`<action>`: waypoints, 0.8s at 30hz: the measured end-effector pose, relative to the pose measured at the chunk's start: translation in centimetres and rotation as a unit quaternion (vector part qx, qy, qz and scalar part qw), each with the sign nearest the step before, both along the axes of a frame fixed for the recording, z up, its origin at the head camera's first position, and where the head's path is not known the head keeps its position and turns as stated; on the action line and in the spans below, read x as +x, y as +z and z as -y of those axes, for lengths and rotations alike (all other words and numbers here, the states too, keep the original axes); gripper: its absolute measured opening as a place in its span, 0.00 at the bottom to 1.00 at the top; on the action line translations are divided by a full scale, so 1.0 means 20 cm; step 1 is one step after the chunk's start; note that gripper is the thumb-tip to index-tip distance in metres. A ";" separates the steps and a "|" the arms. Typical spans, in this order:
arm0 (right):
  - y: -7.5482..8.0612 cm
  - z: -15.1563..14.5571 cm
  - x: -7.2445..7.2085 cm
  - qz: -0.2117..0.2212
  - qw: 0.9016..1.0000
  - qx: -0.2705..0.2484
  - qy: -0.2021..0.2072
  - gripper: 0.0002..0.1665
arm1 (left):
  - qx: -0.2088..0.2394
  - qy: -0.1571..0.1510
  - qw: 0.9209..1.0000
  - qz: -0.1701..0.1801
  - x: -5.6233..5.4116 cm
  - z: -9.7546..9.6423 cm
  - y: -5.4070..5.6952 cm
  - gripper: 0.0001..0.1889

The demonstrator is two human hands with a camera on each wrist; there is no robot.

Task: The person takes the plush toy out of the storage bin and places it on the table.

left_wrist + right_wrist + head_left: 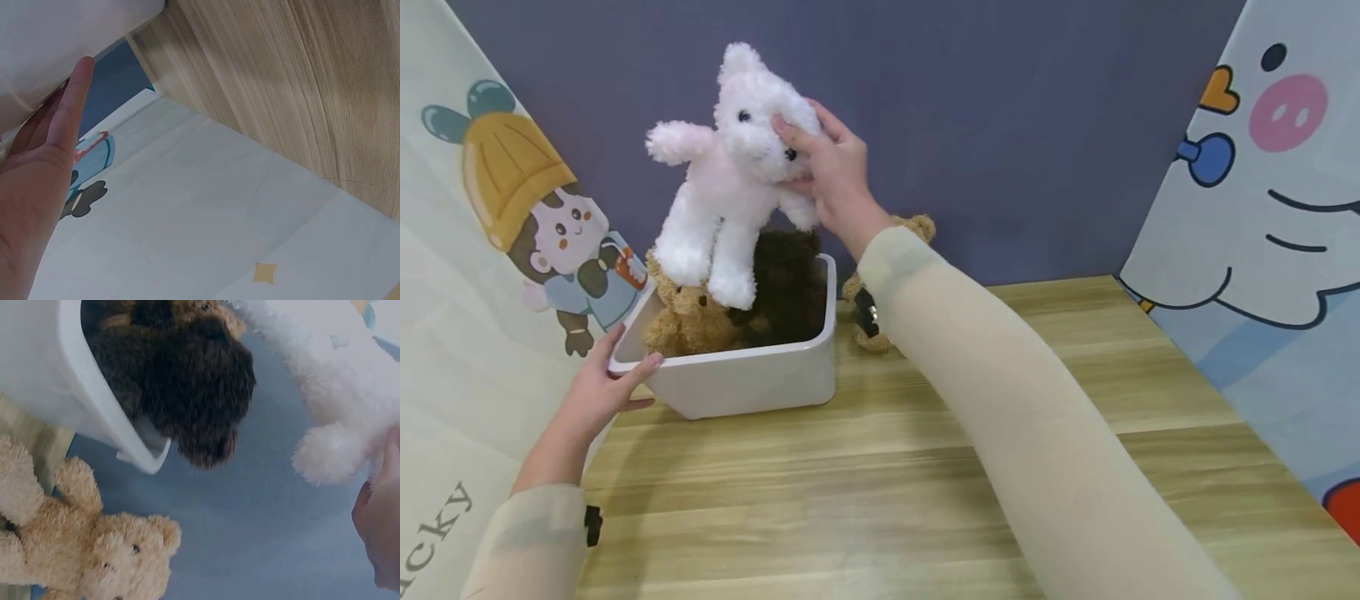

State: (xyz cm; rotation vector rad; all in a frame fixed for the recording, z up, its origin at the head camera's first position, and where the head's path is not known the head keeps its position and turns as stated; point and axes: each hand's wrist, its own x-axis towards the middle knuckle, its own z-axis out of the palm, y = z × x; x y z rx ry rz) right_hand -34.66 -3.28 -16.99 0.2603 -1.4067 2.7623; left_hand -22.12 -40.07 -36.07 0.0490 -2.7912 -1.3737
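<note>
My right hand (842, 171) grips a fluffy white stuffed animal (730, 162) by the side of its head, thumb on its face. The toy hangs upright above a white bin (760, 375), its feet over the opening. Inside the bin sit a tan teddy bear (688, 321) and a dark brown plush toy (187, 375). My left hand (598, 392) touches the bin's near left corner. In the left wrist view its visible fingers (70, 115) lie straight along the bin's outer wall; the rest are partly hidden.
Another tan teddy bear (125, 550) sits right of the bin, mostly behind my right forearm in the head view. The wood-grain tabletop (887, 492) meets a dark blue back wall (1000, 150). Printed cartoon panels (1262, 208) stand at both sides.
</note>
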 end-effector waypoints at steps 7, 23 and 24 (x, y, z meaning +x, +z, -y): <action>0.03 -0.25 -0.08 0.031 0.996 -0.081 -0.019 0.24 | 0.006 0.001 1.000 0.001 0.00 0.01 -0.01 0.51; 0.02 -0.96 -0.09 -0.021 0.997 -0.031 -0.062 0.23 | 0.005 -0.002 1.000 -0.002 0.01 0.01 0.02 0.52; 0.02 -1.00 -0.09 -0.030 0.997 -0.013 -0.065 0.24 | 0.006 -0.003 1.000 -0.004 0.01 0.01 0.03 0.52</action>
